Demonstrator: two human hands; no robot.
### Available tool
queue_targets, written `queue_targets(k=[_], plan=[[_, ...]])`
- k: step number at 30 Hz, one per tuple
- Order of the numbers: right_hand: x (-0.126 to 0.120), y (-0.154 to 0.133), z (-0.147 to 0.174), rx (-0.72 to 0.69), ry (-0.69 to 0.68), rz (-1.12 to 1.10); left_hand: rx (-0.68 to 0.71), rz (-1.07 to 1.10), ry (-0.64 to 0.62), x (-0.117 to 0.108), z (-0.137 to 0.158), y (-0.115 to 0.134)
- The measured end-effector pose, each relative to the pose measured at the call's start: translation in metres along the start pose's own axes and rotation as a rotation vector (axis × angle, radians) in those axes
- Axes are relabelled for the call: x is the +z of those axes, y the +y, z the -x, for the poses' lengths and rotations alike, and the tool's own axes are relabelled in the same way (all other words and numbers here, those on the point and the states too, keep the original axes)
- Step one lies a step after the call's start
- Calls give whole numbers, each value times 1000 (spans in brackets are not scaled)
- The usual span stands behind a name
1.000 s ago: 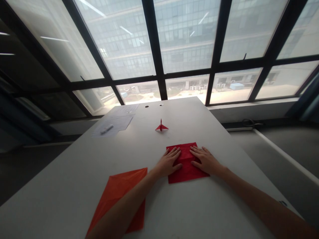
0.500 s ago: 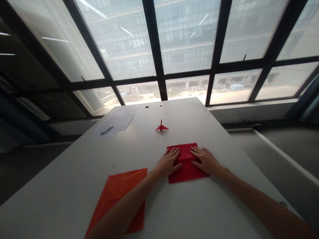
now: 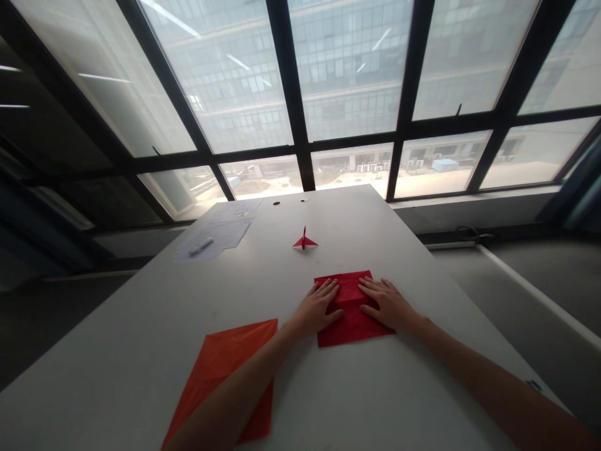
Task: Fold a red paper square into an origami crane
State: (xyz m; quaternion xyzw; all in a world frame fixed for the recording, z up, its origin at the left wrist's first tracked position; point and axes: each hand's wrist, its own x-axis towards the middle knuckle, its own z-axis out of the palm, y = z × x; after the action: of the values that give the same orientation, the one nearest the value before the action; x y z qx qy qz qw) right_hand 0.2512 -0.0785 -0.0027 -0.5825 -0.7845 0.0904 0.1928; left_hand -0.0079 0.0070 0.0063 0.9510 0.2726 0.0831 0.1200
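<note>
A square sheet of red paper point(image 3: 352, 319) lies on the white table, with a crease running across it. My left hand point(image 3: 320, 307) rests flat on its left side, fingers stretched out and thumb pointing inward. Over the right side, my right hand point(image 3: 385, 304) lies flat too, its fingers apart. Both palms cover parts of the sheet's edges. Beyond the sheet stands a small folded red paper figure point(image 3: 305, 240) with two pointed wings. Under my left forearm is an orange paper sheet point(image 3: 230, 351), partly hidden by the arm.
White printed papers point(image 3: 225, 232) lie at the table's far left, with a marker-like white object point(image 3: 201, 246) on them. Two round holes point(image 3: 277, 203) are near the far edge of the table point(image 3: 375, 225). Large windows point(image 3: 347, 69) rise behind it.
</note>
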Motion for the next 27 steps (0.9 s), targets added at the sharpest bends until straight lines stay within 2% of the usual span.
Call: queue_targets(k=[27], plan=[[3, 1, 0, -7, 24, 4, 5, -4, -1, 0, 0, -1]])
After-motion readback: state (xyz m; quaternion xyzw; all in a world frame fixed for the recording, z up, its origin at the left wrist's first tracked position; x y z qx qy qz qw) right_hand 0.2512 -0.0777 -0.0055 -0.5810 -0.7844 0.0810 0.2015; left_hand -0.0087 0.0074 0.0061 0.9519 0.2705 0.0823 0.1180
